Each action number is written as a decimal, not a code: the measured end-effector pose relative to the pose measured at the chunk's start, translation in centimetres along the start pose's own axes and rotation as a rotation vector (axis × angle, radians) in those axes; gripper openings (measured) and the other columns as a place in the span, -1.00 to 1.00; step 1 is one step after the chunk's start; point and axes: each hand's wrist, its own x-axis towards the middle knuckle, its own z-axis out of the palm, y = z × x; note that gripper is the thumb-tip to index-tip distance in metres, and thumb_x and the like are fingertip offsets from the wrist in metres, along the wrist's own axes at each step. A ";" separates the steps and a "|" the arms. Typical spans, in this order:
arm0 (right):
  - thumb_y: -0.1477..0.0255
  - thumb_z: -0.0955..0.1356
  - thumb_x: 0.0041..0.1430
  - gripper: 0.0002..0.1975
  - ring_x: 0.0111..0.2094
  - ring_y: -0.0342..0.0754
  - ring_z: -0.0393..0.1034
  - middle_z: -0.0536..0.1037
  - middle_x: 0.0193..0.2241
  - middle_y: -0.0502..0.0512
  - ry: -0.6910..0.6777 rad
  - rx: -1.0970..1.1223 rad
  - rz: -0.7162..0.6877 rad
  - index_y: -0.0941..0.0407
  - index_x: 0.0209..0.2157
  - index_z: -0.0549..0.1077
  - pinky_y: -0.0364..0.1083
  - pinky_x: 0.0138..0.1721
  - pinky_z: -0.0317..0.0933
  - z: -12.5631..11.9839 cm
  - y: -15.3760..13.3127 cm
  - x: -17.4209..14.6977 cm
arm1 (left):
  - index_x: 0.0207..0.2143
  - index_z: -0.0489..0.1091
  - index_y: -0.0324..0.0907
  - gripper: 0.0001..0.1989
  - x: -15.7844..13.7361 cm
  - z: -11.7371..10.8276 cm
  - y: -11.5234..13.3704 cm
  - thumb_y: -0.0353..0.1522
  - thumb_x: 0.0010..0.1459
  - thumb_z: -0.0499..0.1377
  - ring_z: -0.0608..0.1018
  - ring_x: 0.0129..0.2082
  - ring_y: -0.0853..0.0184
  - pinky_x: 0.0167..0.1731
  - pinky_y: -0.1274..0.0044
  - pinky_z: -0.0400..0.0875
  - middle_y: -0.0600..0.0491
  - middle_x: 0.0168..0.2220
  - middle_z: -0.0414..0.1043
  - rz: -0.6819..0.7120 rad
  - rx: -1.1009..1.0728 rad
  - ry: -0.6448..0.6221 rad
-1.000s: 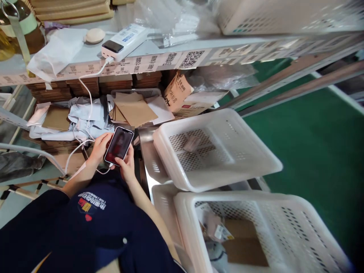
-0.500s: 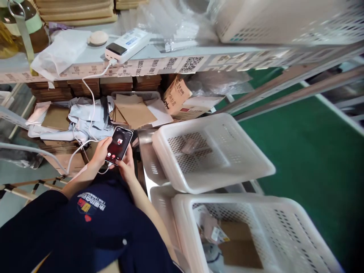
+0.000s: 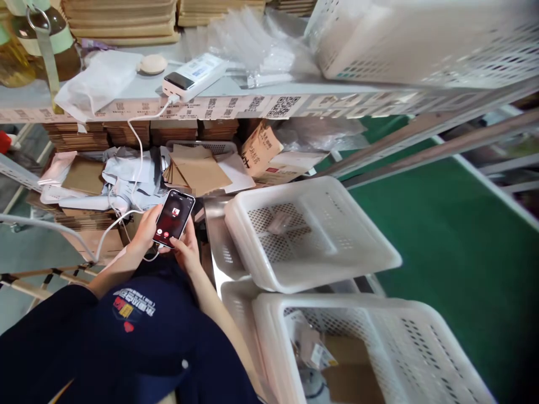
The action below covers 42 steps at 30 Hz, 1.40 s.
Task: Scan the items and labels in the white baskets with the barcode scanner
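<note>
A smartphone (image 3: 174, 217) with a lit, dark call screen is held upright between both hands, in front of my navy shirt. My left hand (image 3: 146, 229) is closed around its left edge. The lower right side rests in my right hand (image 3: 188, 247), whose thumb lies at the bottom of the screen. From the phone's lower end a white charging cable (image 3: 135, 134) loops up to a white power bank (image 3: 196, 76) on the shelf.
To the right stand white plastic baskets; the upper basket (image 3: 311, 233) holds a small clear packet, the lower basket (image 3: 421, 342) cardboard and packaged items. Behind the phone are grey plastic bags (image 3: 130, 168) and cardboard sheets (image 3: 197, 168). A shelf edge (image 3: 236, 106) with printed codes crosses above.
The view has shifted slightly, so the shelf sits lower in the picture. Both hands keep hold of the phone, and the right thumb has moved a little over the bottom of the screen.
</note>
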 end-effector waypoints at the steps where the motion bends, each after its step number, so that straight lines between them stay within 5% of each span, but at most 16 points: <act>1: 0.37 0.59 0.05 0.15 -0.05 0.11 0.61 0.39 0.34 0.07 0.003 0.002 0.000 -0.30 0.49 -0.07 0.02 -0.41 0.65 0.0 0.1 0.0 | -0.42 0.51 -0.21 -0.56 0.0 0.0 0.0 -0.01 -0.06 0.42 0.49 -0.41 0.35 -0.39 0.56 0.42 0.06 -0.39 0.54 -0.009 -0.008 0.008; 6: 0.36 0.60 0.05 0.13 -0.04 0.09 0.62 0.39 0.34 0.03 0.001 -0.002 -0.012 -0.35 0.48 -0.03 0.00 -0.39 0.64 -0.1 0.4 0.1 | -0.36 0.54 -0.23 -0.57 0.0 -0.3 -0.2 -0.04 -0.05 0.43 0.53 -0.36 0.33 -0.36 0.57 0.43 0.05 -0.33 0.57 -0.031 -0.013 0.043; 12: 0.20 0.54 0.20 -0.27 0.08 0.05 0.56 0.58 0.15 0.11 0.025 -0.289 -0.239 -0.06 0.35 0.33 0.06 0.13 0.51 -0.3 -0.8 0.1 | -0.35 0.52 -0.24 -0.55 -0.3 -0.5 0.2 -0.01 0.04 0.42 0.54 -0.45 0.35 -0.40 0.58 0.41 0.07 -0.42 0.54 -0.040 -0.079 -0.016; 16: 0.17 0.46 0.31 -0.30 -0.12 0.02 0.58 0.61 -0.06 0.15 0.160 -0.621 -0.408 0.01 0.38 0.25 0.04 -0.07 0.55 -1.1 -1.3 -0.3 | -0.27 0.54 -0.27 -0.50 -0.7 -0.2 0.8 0.03 0.15 0.35 0.59 -0.44 0.30 -0.36 0.54 0.48 0.02 -0.40 0.57 -0.090 -0.191 -0.194; 20: 0.21 0.41 0.36 -0.28 0.17 0.16 0.45 0.45 0.19 0.30 0.212 -0.993 -0.710 0.03 0.43 0.15 0.17 0.12 0.47 -1.3 -2.0 -0.6 | -0.12 0.55 -0.27 -0.47 -1.1 0.1 1.3 0.05 0.27 0.28 0.67 -0.26 0.19 -0.17 0.44 0.57 -0.07 -0.24 0.64 -0.161 -0.350 -0.315; 24: 0.25 0.37 0.39 -0.45 0.36 0.24 0.24 0.26 0.34 0.32 0.192 -1.278 -0.948 0.01 0.35 0.31 0.30 0.28 0.34 -1.1 -3.3 -0.8 | -0.09 0.55 -0.28 -0.49 -1.4 0.1 1.3 0.03 0.33 0.23 0.69 -0.20 0.15 -0.11 0.40 0.59 -0.09 -0.20 0.65 -0.196 -0.383 -0.343; 28: 0.36 0.42 0.32 -0.51 0.38 0.24 0.21 0.17 0.40 0.21 0.108 -1.391 -1.103 -0.04 0.26 0.42 0.30 0.29 0.35 -1.7 -3.5 -1.7 | -0.10 0.56 -0.28 -0.51 -1.8 0.3 1.2 -0.02 0.43 0.13 0.69 -0.16 0.16 -0.08 0.40 0.59 -0.10 -0.19 0.65 -0.171 -0.386 -0.302; 32: 0.39 0.46 0.27 -0.62 0.28 0.20 0.34 0.35 0.26 0.24 0.000 -1.512 -1.257 0.02 0.11 0.54 0.22 0.24 0.39 -2.3 -2.7 -3.0 | -0.13 0.56 -0.27 -0.56 -1.9 0.5 1.3 -0.10 0.50 0.06 0.68 -0.25 0.26 -0.14 0.49 0.58 -0.05 -0.23 0.64 -0.187 -0.402 -0.200; 37: 0.36 0.46 0.27 -0.72 0.25 0.15 0.39 0.45 0.19 0.24 -0.082 -1.535 -1.290 0.07 0.01 0.59 0.17 0.30 0.30 -2.1 -1.9 -3.2 | -0.12 0.55 -0.27 -0.55 -1.7 0.0 1.3 -0.12 0.52 0.02 0.67 -0.29 0.26 -0.15 0.47 0.59 -0.03 -0.26 0.64 -0.209 -0.379 -0.170; 42: 0.37 0.44 0.28 -0.60 0.27 0.18 0.37 0.44 0.21 0.26 -0.054 -1.542 -1.185 0.05 0.14 0.53 0.20 0.28 0.32 -1.8 -1.6 -2.6 | -0.09 0.56 -0.27 -0.56 -1.8 -0.4 1.5 -0.07 0.47 0.10 0.68 -0.10 0.14 -0.01 0.40 0.57 -0.08 -0.20 0.65 -0.232 -0.388 -0.169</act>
